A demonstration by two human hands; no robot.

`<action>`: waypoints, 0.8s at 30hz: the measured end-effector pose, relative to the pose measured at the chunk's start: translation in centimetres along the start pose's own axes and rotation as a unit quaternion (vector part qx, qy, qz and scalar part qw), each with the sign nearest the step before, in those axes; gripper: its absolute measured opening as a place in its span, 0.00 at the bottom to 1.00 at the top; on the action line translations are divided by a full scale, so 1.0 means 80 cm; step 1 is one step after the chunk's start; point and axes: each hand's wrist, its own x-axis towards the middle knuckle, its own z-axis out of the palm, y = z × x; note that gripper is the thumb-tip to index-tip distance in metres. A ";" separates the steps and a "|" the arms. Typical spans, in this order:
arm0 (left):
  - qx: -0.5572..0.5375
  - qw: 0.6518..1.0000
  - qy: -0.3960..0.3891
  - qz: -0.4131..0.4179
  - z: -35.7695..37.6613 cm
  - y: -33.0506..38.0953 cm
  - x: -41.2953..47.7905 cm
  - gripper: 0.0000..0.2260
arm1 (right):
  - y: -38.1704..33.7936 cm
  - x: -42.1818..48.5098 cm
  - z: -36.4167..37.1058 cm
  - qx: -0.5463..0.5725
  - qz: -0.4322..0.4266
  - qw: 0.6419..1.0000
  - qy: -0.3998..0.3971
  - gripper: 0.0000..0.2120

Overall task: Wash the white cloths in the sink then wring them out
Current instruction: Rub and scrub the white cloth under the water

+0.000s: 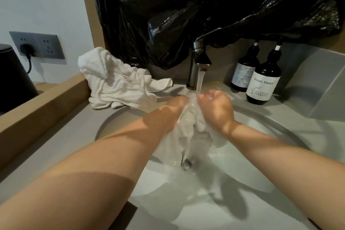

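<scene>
A wet white cloth (186, 136) is bunched between both hands under the stream from the faucet (198, 61), above the sink (233, 177). The right hand (217, 109) curls its fingers (207, 97) round the cloth's top; the left hand (175, 107) grips it with fingers sunk in the folds. More white cloths (119, 82) lie heaped on the table (65, 136) left of the faucet, two dark pump bottles (263, 84) to its right

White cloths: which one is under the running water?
The wet white cloth bunched between the left hand and right hand, beneath the steel faucet. The other white cloth heap lies untouched on the grey counter, left of the basin.
</scene>
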 end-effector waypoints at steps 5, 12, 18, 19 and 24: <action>0.533 0.846 -0.017 0.013 -0.013 -0.025 0.014 0.13 | 0.036 0.013 -0.012 -0.374 -0.023 0.891 -0.255 0.13; 0.629 0.775 -0.053 0.035 -0.025 -0.033 0.024 0.14 | 0.027 0.012 -0.038 -0.331 0.056 0.848 -0.409 0.18; 0.629 0.754 -0.181 -0.056 -0.033 -0.047 0.021 0.34 | 0.071 -0.011 -0.018 -0.497 0.084 0.678 -0.535 0.22; 0.615 0.766 -0.180 -0.052 -0.032 -0.046 0.021 0.35 | 0.071 -0.012 -0.014 -0.491 0.070 0.687 -0.531 0.19; 0.566 0.803 -0.184 -0.003 -0.035 -0.042 0.019 0.41 | 0.042 0.011 -0.048 -0.331 0.115 0.821 -0.451 0.08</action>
